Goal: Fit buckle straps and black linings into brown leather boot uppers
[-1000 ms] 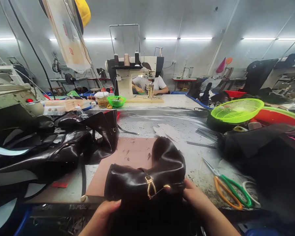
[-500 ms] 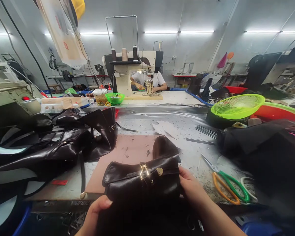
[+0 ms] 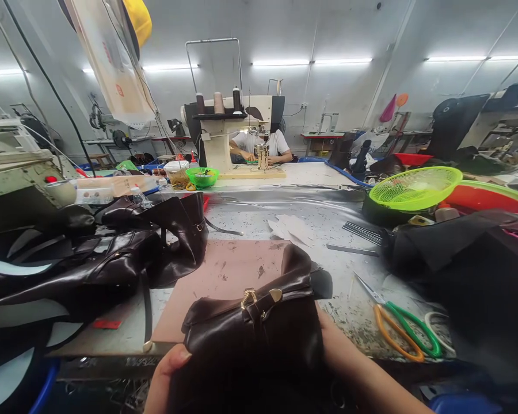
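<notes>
A glossy dark brown leather bag (image 3: 250, 330) with a strap and gold buckle is held at the front edge of the bench, over a pinkish board (image 3: 224, 270). At its lower left side, my left hand (image 3: 168, 365) grips it, thumb on the front and fingers hidden behind. My right hand (image 3: 326, 322) holds the bag's right side; most of its fingers are out of sight behind the leather. A curved leather flap (image 3: 297, 261) sticks up at the bag's far right. The lower part of the bag is too dark to make out.
To the left lie more dark leather bags (image 3: 133, 247). Orange-and-green-handled scissors (image 3: 397, 322), black material (image 3: 479, 276) and a lime green basket (image 3: 416, 187) are on the right. White scraps (image 3: 291, 229) lie ahead. A person (image 3: 280, 146) sits behind a sewing machine (image 3: 224, 135).
The bag has tilted, its right side now higher and its top folded differently around the buckle. My right hand has slid further behind it. My left hand still grips the left side.
</notes>
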A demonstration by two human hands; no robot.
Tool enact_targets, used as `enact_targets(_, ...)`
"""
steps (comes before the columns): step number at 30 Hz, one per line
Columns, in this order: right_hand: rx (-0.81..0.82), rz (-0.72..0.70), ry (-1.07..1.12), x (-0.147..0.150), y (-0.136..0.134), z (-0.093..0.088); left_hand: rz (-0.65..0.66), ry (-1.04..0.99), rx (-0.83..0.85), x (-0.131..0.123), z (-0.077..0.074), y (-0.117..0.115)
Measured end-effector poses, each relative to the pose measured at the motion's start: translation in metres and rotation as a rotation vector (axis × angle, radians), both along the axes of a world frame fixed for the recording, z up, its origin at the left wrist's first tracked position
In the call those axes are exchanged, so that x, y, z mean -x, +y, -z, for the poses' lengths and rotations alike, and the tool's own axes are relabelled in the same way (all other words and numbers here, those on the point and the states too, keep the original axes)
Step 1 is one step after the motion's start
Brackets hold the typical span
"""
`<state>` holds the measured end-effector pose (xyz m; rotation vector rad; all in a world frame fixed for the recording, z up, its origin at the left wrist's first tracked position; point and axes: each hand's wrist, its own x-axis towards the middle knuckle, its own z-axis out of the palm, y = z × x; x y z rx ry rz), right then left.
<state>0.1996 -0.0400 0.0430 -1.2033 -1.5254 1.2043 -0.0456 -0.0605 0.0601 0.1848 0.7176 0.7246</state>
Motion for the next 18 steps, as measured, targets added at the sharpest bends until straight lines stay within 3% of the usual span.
enact_targets(5, 0.21, -0.246, 0.138, 0.002, -0.001, -0.015, -0.046, -0.035, -0.072, 0.014, 0.013, 0.004)
enact_targets(9, 0.31, -0.252, 0.351, -0.001, 0.002, -0.021, -0.005, -0.033, -0.039, 0.016, 0.016, 0.005)
enact_targets(18, 0.311, -0.275, 0.255, -0.008, 0.008, -0.028, -0.187, 0.03, -0.003, 0.026, 0.015, 0.002)
